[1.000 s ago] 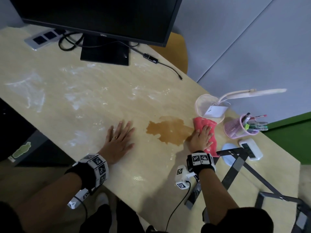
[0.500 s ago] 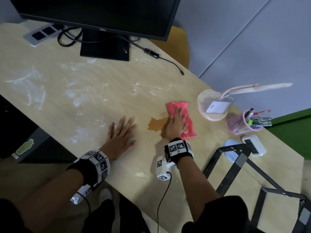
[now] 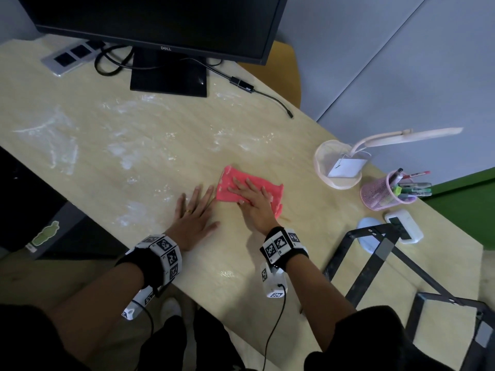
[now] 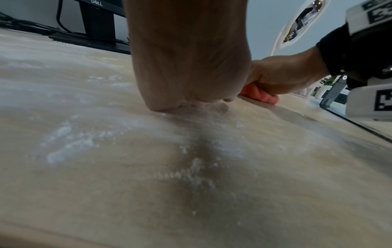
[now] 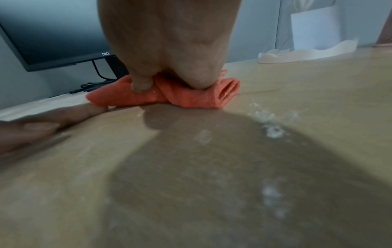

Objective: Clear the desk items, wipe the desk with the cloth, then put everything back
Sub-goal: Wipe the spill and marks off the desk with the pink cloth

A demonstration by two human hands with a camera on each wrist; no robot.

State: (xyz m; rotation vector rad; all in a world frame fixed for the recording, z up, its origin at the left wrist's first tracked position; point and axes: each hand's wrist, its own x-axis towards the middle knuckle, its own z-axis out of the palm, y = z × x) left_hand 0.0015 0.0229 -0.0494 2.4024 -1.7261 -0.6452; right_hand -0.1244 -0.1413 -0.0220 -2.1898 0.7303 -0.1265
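**Wiping the pale wooden desk with the folded pink cloth**

Pressing flat is the right way to work this step: the right hand (image 3: 255, 203) lies with straight fingers spread on the folded pink terry cloth (image 3: 250, 187), which sits on the pale wooden desk (image 3: 134, 145) near its front edge, about midway along. The right-wrist view shows the thumb tucked against the cloth's near fold, so the hand pushes more than it grips. The left hand (image 3: 194, 218) rests flat and wide on the bare desk just beside the cloth, holding nothing, its fingertips nearly touching the cloth's left edge.

To do it well, I judge the person should keep the palm's weight even, keep the fold from bunching, and carry overlapping strokes leftward and away, where white powdery smears (image 3: 64, 148) show on the surface. The bracing left hand sits on smeared desk too and will need to shift.

Counting outward: two hands, one cloth. To the right stand one black metal frame (image 3: 375, 253), one pale blue oval pad (image 3: 364, 228) partly under it, one white rectangular gadget (image 3: 404, 226), one pink mesh pen cup (image 3: 380, 194) holding several pens, and one pink desk lamp (image 3: 375, 141) with one white tag. Farthest back are one black monitor (image 3: 160, 22), one grey power strip (image 3: 71, 56) and one loose black cable (image 3: 267, 99).
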